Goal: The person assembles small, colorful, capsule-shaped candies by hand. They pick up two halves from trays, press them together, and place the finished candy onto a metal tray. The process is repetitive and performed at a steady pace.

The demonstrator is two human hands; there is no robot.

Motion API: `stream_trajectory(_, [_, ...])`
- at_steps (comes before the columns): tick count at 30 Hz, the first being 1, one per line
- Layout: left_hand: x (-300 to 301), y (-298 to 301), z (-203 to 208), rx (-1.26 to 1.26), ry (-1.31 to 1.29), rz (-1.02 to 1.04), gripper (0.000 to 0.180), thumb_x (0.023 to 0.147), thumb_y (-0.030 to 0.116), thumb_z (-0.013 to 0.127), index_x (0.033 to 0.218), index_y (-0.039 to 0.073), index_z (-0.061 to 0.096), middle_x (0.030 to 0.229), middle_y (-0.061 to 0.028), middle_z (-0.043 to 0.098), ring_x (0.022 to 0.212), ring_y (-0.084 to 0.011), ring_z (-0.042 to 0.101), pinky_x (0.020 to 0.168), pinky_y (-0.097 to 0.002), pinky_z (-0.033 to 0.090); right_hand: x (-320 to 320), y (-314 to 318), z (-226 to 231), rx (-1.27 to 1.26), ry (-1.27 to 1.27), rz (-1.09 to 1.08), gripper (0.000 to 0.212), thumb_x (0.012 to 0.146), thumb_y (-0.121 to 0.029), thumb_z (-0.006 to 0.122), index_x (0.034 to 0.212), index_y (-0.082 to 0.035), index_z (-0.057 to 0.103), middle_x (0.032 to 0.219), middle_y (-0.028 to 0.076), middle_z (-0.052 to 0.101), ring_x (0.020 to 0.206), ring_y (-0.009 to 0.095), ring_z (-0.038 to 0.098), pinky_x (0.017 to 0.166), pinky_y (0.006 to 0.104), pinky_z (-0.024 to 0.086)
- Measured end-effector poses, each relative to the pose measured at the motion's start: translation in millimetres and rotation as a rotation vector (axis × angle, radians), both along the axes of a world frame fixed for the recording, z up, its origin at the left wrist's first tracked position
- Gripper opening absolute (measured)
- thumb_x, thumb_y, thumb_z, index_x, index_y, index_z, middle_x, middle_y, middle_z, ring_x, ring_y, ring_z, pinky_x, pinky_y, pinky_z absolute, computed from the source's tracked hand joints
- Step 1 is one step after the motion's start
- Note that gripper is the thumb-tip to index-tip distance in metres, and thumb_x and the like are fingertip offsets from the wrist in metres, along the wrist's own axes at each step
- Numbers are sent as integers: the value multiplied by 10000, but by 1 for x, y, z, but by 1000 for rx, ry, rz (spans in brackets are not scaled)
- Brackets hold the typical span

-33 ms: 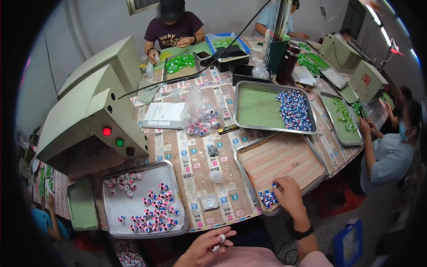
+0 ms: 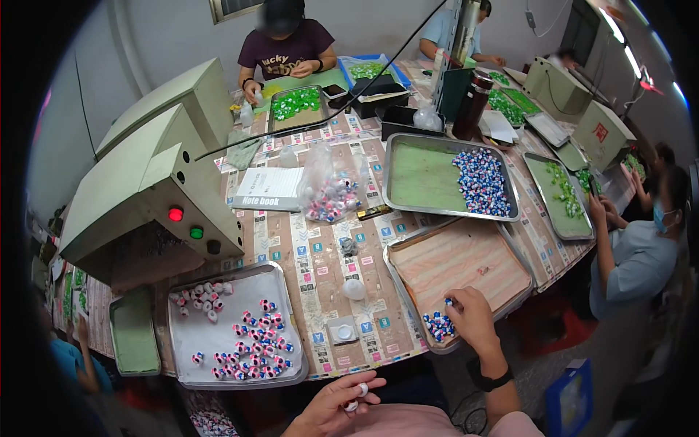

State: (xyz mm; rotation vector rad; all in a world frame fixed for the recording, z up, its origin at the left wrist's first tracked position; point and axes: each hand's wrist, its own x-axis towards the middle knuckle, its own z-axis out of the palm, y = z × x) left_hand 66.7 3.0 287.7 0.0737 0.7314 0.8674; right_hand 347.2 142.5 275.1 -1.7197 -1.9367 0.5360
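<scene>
At the table's front edge my left hand [image 2: 341, 402] is closed on small white rounded pieces [image 2: 352, 405] with dark markings; at least two show. My right hand [image 2: 472, 320] reaches over the front corner of a lined tray [image 2: 459, 258], its fingers pinching a small blue-and-white piece [image 2: 449, 302]. Just below those fingertips lies a pile of blue-and-white pieces [image 2: 438, 326]. On the left, a paper-lined tray [image 2: 196, 349] carries white round pieces [image 2: 211, 295] and, nearer me, several joined pink, white and blue figures [image 2: 255, 349].
Behind the right tray stands a metal tray [image 2: 422, 175] with many blue-and-white pieces. A boxy machine [image 2: 156, 189] with red and green lamps is at left. Between lie a plastic bag [image 2: 328, 193] of pieces, a notebook [image 2: 266, 188] and a white dome [image 2: 354, 289]. Co-workers sit around the table.
</scene>
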Motion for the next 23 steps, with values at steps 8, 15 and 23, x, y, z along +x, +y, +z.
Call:
stream_trajectory(8, [-10, -2, -19, -7, -90, 47, 388, 909, 65, 564, 1280, -20, 485, 1180, -159, 596, 739, -138, 572, 575, -239, 453, -2, 4, -6, -316, 971, -18, 229, 816, 22, 643, 1036, 19, 581, 944, 78, 620, 824, 97, 593, 728, 239, 507])
stream_trajectory(15, [-13, 3, -23, -38, -162, 4, 423, 908, 7, 538, 1321, -21, 451, 1194, -153, 575, 840, -170, 558, 626, -253, 456, -19, -8, -8, -603, 1571, 41, 211, 848, 25, 613, 1051, -2, 559, 974, 103, 632, 837, 153, 627, 746, 274, 541])
stream_trajectory(23, [-13, 1, -20, -19, -142, 18, 470, 917, 34, 550, 1365, -6, 416, 1222, -127, 552, 855, -155, 574, 669, -227, 489, -41, -13, -12, -666, 1640, 80, 270, 900, -32, 578, 1165, 5, 545, 957, 95, 638, 841, 172, 637, 730, 278, 550])
